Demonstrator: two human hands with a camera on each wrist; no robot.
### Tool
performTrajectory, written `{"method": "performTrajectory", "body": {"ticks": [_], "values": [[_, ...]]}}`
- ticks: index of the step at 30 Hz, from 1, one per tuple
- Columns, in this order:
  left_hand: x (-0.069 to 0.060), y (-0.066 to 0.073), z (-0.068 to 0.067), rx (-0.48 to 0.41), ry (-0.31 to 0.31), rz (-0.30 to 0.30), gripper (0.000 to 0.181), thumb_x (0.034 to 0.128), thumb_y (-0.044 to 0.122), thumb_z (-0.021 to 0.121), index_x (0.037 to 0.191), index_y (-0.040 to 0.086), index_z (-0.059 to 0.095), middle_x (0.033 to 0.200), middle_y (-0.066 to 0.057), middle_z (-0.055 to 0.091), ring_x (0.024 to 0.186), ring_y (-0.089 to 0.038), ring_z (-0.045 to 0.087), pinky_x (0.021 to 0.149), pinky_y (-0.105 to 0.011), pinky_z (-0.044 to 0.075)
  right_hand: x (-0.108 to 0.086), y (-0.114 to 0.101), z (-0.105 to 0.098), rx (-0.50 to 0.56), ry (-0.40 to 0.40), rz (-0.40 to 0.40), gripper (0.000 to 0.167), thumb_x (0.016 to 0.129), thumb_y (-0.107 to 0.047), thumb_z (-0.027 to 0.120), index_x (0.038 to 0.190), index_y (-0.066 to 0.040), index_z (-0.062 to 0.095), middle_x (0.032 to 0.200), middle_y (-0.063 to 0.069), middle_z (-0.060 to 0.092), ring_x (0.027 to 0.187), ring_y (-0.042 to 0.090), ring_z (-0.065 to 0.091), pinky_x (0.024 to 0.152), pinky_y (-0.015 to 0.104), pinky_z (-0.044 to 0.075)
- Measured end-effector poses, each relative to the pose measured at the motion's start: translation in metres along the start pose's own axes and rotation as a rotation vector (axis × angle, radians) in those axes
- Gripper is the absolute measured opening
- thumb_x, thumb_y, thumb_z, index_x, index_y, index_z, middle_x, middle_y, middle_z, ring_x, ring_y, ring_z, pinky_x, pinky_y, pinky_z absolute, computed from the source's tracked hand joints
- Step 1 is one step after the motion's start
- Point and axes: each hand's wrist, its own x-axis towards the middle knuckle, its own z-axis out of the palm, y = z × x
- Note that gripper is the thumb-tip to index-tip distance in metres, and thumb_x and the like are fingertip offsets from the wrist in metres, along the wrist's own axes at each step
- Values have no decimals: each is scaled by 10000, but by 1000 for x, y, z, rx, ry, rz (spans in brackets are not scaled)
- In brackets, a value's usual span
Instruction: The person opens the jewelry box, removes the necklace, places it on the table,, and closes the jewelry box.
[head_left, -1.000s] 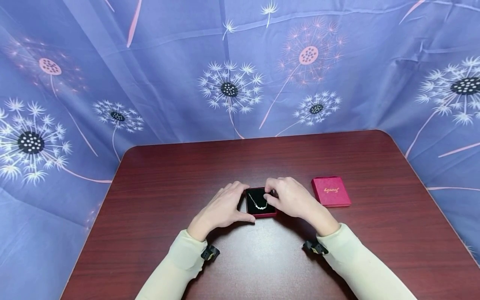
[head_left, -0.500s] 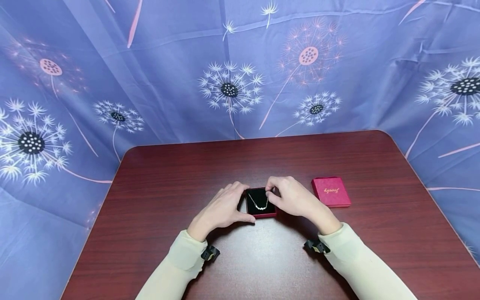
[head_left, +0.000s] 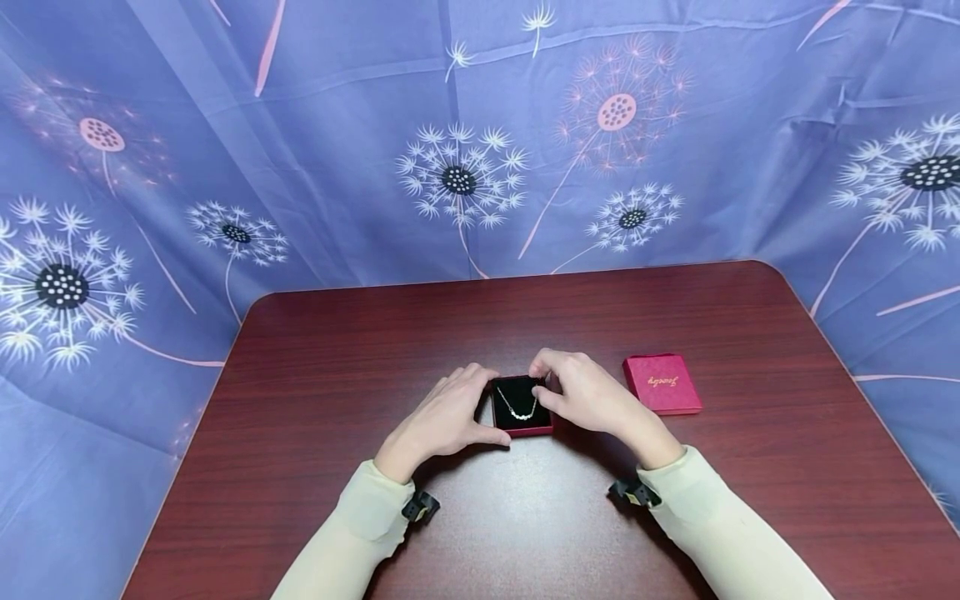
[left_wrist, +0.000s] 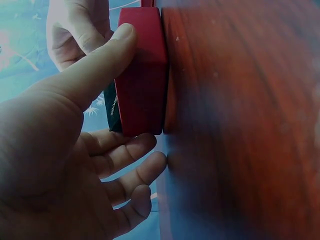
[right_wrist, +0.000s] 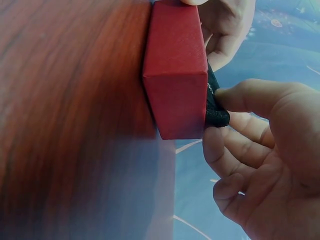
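Note:
A small red jewelry box base (head_left: 529,432) lies on the table with a black insert pad (head_left: 516,392) inside. Across the pad runs a silver necklace (head_left: 522,416) with small stones. My left hand (head_left: 444,414) holds the box from its left, thumb (left_wrist: 122,37) on the front wall and fingers round the back. At the right far corner, my right hand (head_left: 588,396) pinches the pad between thumb and index finger. In the right wrist view the pad's corner (right_wrist: 217,119) stands raised above the box rim. The chain's ends are hidden.
To the right of the box lies its red lid (head_left: 663,384), with gold "Jewelry" lettering facing up. The brown wooden table (head_left: 375,333) ends at a blue dandelion-print curtain (head_left: 337,167) behind and at the sides. Black wrist cameras (head_left: 420,506) sit by the cuffs.
My right hand has shifted slightly right at the pad's corner, and its index finger has moved a little toward the box's far edge. The left hand and box stay in place.

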Motion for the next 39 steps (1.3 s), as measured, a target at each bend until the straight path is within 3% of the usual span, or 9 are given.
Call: {"method": "performTrajectory", "body": {"ticks": [5, 15, 22, 32, 35, 39], "values": [[0, 1, 0, 5, 1, 2, 908, 781, 604, 896, 1469, 114, 563, 1338, 1, 607, 1225, -219, 570, 1057, -449, 460, 0, -1, -1, -2, -19, 4, 311, 938, -98, 775, 1226, -2, 706, 1091, 83, 745, 959, 197, 700, 860, 428, 576], [-1, 2, -1, 6, -6, 0, 915, 785, 599, 896, 1468, 94, 557, 1344, -17, 606, 1227, -232, 568, 1061, -462, 461, 0, -2, -3, -21, -29, -2, 203, 947, -107, 787, 1142, -68, 749, 1088, 30, 725, 904, 154, 636, 852, 413, 553], [-1, 2, -1, 4, -9, -3, 918, 780, 606, 896, 1468, 103, 557, 1338, 1, 605, 1217, -214, 564, 1062, -438, 457, -1, -2, -2, -12, -29, 22, 261, 936, -103, 800, 1184, -51, 738, 1088, 47, 716, 899, 158, 625, 835, 410, 547], [-1, 1, -1, 10, -3, -1, 919, 779, 617, 891, 1466, 106, 556, 1321, 6, 603, 1197, -203, 564, 1040, -437, 465, -1, -3, -2, -27, -25, 45, 172, 918, -117, 821, 1070, -99, 742, 945, -37, 655, 826, 128, 579, 800, 382, 522], [-1, 1, -1, 6, -3, -3, 916, 778, 615, 892, 1464, 111, 556, 1320, 8, 602, 1202, -200, 563, 1044, -436, 461, -2, -3, -3, 7, -31, 60, 165, 928, -115, 812, 1075, -100, 738, 913, -57, 680, 771, 86, 596, 780, 365, 525], [0, 1, -1, 4, -5, -6, 912, 778, 616, 891, 1460, 111, 557, 1309, 10, 601, 1194, -199, 563, 1046, -436, 459, -3, -3, -5, 77, -52, 78, 156, 943, -98, 792, 1088, -100, 733, 745, -81, 681, 654, 48, 608, 719, 342, 516]]}}
